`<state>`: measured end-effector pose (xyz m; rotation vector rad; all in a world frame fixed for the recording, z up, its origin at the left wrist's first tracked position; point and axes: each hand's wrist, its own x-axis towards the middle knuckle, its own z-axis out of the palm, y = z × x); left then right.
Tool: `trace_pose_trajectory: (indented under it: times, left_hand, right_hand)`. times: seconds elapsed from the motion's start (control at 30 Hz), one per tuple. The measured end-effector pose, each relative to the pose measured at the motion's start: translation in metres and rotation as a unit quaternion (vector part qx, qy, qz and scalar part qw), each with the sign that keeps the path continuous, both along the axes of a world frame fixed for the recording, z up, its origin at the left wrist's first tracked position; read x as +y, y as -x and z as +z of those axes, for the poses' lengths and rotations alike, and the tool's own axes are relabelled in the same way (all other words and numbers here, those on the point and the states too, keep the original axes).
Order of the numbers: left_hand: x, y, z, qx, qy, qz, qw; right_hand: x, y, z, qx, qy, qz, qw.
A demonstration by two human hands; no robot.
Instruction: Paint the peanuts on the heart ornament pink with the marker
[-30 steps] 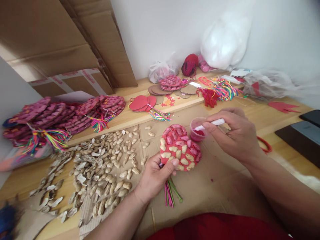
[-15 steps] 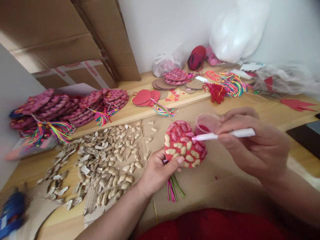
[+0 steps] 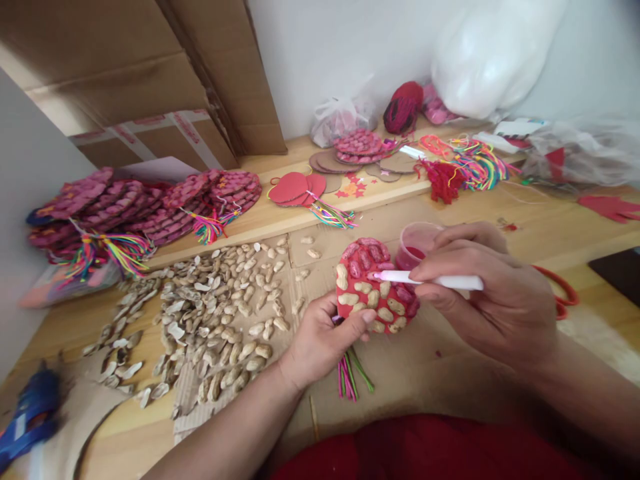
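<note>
**Painting peanut shells on heart ornament**

The right hand (image 3: 493, 293) grips a white brush (image 3: 430, 279), tip on a shell near the centre of the red heart ornament (image 3: 376, 285). The left hand (image 3: 325, 339) pinches the ornament's lower edge, its tassel (image 3: 353, 373) hanging below. The paint cup (image 3: 416, 241) stands just behind. Step in hand: colouring shells; lower shells are unpainted. The next stroke likely requires a steady, light tip. Loose peanut shells (image 3: 220, 313) lie left.

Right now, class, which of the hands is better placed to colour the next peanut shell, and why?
Probably the right hand: it holds the white brush over the heart piece, which the left hand grips.
</note>
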<state>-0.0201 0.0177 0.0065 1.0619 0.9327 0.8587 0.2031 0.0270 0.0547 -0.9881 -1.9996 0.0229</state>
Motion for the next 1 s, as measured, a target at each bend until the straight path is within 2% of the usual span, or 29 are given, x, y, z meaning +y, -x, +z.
trace_pose_trajectory:
  times: [0.3, 0.87, 1.0]
  left_hand:
    - [0.0004, -0.0007, 0.0046, 0.005, -0.007, -0.002, 1.0]
    - [-0.0014, 0.0009, -0.0023, 0.025, -0.043, -0.007, 0.999]
    - [-0.0019, 0.0014, -0.0021, 0.025, -0.045, -0.01, 0.999]
  right_hand:
    - [-0.001, -0.001, 0.0015, 0.023, -0.013, -0.021, 0.999]
    - [-0.001, -0.0002, 0.0013, 0.015, -0.002, -0.005, 1.0]
    - [-0.0023, 0.0001, 0.0036, 0.032, 0.004, -0.028, 0.999]
